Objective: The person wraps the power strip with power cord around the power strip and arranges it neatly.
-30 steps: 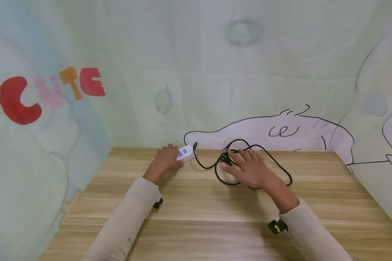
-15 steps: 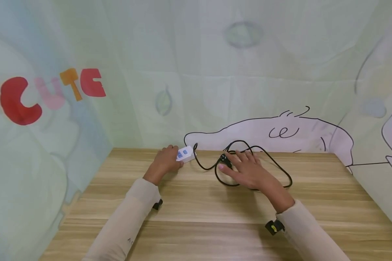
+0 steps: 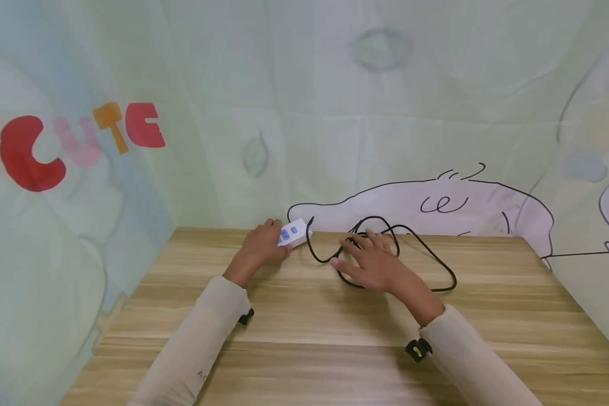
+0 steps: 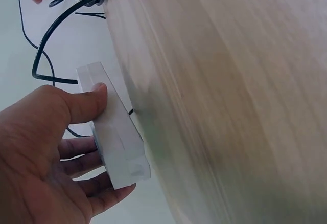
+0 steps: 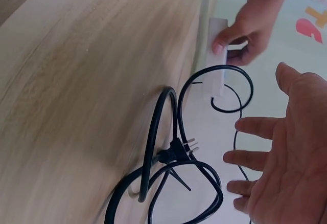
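In the head view my left hand (image 3: 260, 248) grips the left end of a white power strip (image 3: 296, 230) with blue sockets, near the table's back edge. The left wrist view shows the thumb along one side of the strip (image 4: 120, 137) and the fingers behind it. A black power cord (image 3: 444, 268) runs from the strip into loose loops. Over those loops my right hand (image 3: 373, 268) is spread, fingers straight. In the right wrist view the black plug (image 5: 176, 151), prongs bare, lies among the loops, apart from the right hand's fingers; in the head view that hand mostly hides it.
The wood-grain table (image 3: 304, 361) ends at a pale printed curtain (image 3: 304, 141) behind. More curtain with coloured letters (image 3: 32, 155) hangs on the left side. Each wrist carries a small black device, such as the right one (image 3: 418, 349).
My left hand and the power strip have shifted slightly right and away. The right hand has moved a little left over the cord, now covering the plug in the head view.
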A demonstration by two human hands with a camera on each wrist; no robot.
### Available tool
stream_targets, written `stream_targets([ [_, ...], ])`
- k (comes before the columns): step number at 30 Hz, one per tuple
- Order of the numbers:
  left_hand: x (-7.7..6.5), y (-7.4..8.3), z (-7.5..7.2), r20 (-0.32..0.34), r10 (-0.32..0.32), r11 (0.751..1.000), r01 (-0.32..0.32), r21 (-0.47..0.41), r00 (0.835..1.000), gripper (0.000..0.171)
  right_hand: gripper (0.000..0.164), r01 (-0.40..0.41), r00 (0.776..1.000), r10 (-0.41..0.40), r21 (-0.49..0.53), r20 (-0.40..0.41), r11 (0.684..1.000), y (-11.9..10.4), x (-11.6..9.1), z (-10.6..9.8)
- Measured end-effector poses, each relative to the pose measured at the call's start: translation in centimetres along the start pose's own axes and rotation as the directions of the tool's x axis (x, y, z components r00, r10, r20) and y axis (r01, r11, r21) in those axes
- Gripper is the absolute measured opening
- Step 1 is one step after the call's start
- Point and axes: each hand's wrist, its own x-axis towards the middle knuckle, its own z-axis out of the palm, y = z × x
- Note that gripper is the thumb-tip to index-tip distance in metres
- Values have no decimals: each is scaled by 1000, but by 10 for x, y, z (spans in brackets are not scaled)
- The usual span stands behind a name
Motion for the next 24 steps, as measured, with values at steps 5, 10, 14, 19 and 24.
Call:
stream_targets([
  [5, -4, 7, -5, -5, 15, 999, -15, -41, 1000, 65, 72, 55, 998, -55, 1, 15, 998, -3, 6, 3],
  [10, -3, 8, -7, 20, 37, 997, -35, -72, 999, 65, 68, 110, 992, -110, -3, 56, 994, -1, 13, 7],
  [14, -4, 12, -10, 35, 55, 995, -52, -80, 998, 68, 64, 155, 985, -154, 0, 83, 988, 0, 19, 9],
  [19, -7, 16, -14, 50, 70, 994, -66, -82, 996, 72, 65, 184, 977, -184, 13, 106, 983, 12, 36, 21],
  [24, -9, 20, -17, 54, 85, 993, -81, -81, 995, 71, 83, 228, 969, -223, -33, 103, 973, 54, 73, 55],
])
